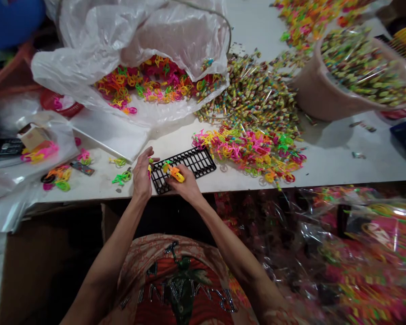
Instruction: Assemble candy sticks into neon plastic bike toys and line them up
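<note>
Small orange and yellow plastic toy pieces (pixel 174 172) with a bit of green are gripped in my right hand (pixel 188 184), over a black slotted plastic rack (pixel 199 161). My left hand (pixel 142 175) is upright at the rack's left end, fingers stretched out. Small yellow and pink bits show beside its palm; whether it touches them I cannot tell. Just left of that hand lie green plastic toy pieces (pixel 122 178) on the white table (pixel 98 187). A heap of pink, yellow and green toy pieces (pixel 257 151) lies right of the rack.
A clear plastic bag (pixel 98 31) spills colourful pieces at the back. Behind the heap lies a pile of small wrapped sticks (pixel 257 92); more fill a pale tub (pixel 307 90) at right. A white board (pixel 111 131) lies left. Bagged pieces (pixel 368 271) sit below the table's edge.
</note>
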A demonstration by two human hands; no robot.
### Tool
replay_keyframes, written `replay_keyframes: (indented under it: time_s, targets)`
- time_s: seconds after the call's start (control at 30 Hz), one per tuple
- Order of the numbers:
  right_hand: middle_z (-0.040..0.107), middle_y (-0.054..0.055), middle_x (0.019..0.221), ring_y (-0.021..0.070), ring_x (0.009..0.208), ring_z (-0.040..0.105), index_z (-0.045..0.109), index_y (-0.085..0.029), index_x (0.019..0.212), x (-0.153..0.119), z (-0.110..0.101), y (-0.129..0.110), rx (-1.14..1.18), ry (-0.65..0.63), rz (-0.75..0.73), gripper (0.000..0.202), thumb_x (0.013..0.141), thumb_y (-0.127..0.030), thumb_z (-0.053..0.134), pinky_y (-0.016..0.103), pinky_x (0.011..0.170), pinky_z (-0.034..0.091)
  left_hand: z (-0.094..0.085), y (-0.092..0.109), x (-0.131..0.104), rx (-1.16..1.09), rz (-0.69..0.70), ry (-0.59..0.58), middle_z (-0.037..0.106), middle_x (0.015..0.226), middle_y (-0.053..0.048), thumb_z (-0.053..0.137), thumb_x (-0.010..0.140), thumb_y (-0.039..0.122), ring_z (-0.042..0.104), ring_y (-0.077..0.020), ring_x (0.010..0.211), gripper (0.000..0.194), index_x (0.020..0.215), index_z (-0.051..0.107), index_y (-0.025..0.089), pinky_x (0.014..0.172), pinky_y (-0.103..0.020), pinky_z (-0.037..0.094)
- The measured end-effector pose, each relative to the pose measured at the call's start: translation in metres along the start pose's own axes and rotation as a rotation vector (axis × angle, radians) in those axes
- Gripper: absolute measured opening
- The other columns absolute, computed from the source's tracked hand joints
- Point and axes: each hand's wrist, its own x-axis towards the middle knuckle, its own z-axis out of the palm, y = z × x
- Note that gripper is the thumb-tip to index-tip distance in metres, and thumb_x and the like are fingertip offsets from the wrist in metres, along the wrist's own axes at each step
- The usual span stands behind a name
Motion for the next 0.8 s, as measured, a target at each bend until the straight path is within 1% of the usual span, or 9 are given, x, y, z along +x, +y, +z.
replay_keyframes:
  time_s: [0.1, 0.2, 0.27, 0.33, 0.47, 0.57, 0.63, 0.7, 0.8]
  targets:
    - [0.048, -0.005, 0.070, 0.0130, 0.066, 0.046, 0.050, -0.022, 0.072, -0.004, 0.009, 0.001, -0.015, -0.017, -0.001, 0.012, 0.065, -0.023, 0.059, 0.024, 0.061, 0.039, -0.001, 0.000, 0.000, 0.008, 0.011, -0.026, 0.063, 0.117, -0.007, 0.053, 0.082, 0.054, 0.064, -0.0179, 0.091, 0.045, 0.115, 0.065, 0.025, 0.087, -0.035, 0.047]
    - [0.050, -0.004, 0.071, 0.0123, 0.062, 0.047, 0.054, -0.021, 0.078, -0.011, 0.017, 0.005, 0.092, -0.071, 0.029, 0.012, 0.069, -0.028, 0.058, 0.024, 0.057, 0.040, -0.001, 0.001, 0.000, 0.000, 0.006, -0.020, 0.064, 0.115, -0.007, 0.054, 0.081, 0.053, 0.064, -0.0175, 0.089, 0.044, 0.113, 0.066, 0.024, 0.090, -0.036, 0.045]
    - [0.050, -0.003, 0.070, 0.0118, 0.060, 0.046, 0.055, -0.020, 0.074, -0.017, 0.020, 0.009, 0.127, -0.072, 0.036, 0.012, 0.071, -0.032, 0.058, 0.023, 0.055, 0.039, 0.000, 0.001, 0.000, -0.002, 0.011, -0.010, 0.064, 0.114, -0.006, 0.054, 0.081, 0.053, 0.064, -0.0170, 0.088, 0.044, 0.112, 0.066, 0.023, 0.092, -0.036, 0.044]
    - [0.049, -0.003, 0.068, 0.0115, 0.061, 0.046, 0.053, -0.020, 0.068, -0.019, 0.021, 0.011, 0.088, -0.063, 0.001, 0.014, 0.072, -0.032, 0.059, 0.023, 0.056, 0.038, 0.001, 0.001, 0.000, -0.005, 0.020, -0.004, 0.064, 0.112, -0.005, 0.054, 0.081, 0.053, 0.064, -0.0164, 0.087, 0.044, 0.112, 0.066, 0.024, 0.092, -0.036, 0.044]
    - [0.049, -0.003, 0.065, 0.0109, 0.062, 0.046, 0.048, -0.019, 0.060, -0.018, 0.021, 0.009, -0.090, -0.087, -0.107, 0.018, 0.072, -0.024, 0.061, 0.023, 0.058, 0.034, 0.000, 0.000, 0.000, 0.010, 0.024, -0.008, 0.064, 0.113, -0.004, 0.053, 0.082, 0.052, 0.065, -0.0160, 0.086, 0.042, 0.112, 0.066, 0.025, 0.092, -0.035, 0.044]
    - [0.050, -0.003, 0.063, 0.0107, 0.060, 0.045, 0.048, -0.019, 0.058, -0.016, 0.020, 0.005, -0.201, -0.108, -0.132, 0.019, 0.072, -0.019, 0.061, 0.023, 0.059, 0.032, -0.001, -0.001, 0.000, 0.026, 0.027, -0.017, 0.065, 0.114, -0.004, 0.053, 0.083, 0.051, 0.065, -0.0163, 0.087, 0.042, 0.113, 0.066, 0.026, 0.091, -0.035, 0.045]
    - [0.052, -0.003, 0.064, 0.0108, 0.060, 0.047, 0.051, -0.018, 0.061, -0.016, 0.017, 0.004, -0.216, -0.135, -0.131, 0.015, 0.072, -0.018, 0.061, 0.022, 0.059, 0.033, 0.000, -0.001, 0.000, 0.010, 0.024, -0.003, 0.065, 0.114, -0.004, 0.054, 0.082, 0.052, 0.065, -0.0162, 0.086, 0.041, 0.112, 0.067, 0.026, 0.091, -0.035, 0.046]
    - [0.054, -0.003, 0.065, 0.0108, 0.061, 0.049, 0.054, -0.018, 0.064, -0.016, 0.014, 0.004, -0.183, -0.167, -0.126, 0.012, 0.073, -0.018, 0.061, 0.022, 0.060, 0.035, -0.001, -0.001, 0.000, -0.003, 0.023, 0.002, 0.066, 0.112, -0.004, 0.055, 0.081, 0.052, 0.065, -0.0159, 0.084, 0.040, 0.110, 0.067, 0.026, 0.091, -0.036, 0.046]
    - [0.055, -0.003, 0.065, 0.0105, 0.061, 0.050, 0.055, -0.017, 0.065, -0.016, 0.011, 0.007, -0.130, -0.188, -0.116, 0.011, 0.074, -0.018, 0.061, 0.021, 0.061, 0.036, -0.002, -0.002, 0.002, 0.002, 0.032, -0.020, 0.066, 0.110, -0.004, 0.056, 0.081, 0.053, 0.065, -0.0156, 0.082, 0.041, 0.110, 0.067, 0.026, 0.092, -0.037, 0.045]
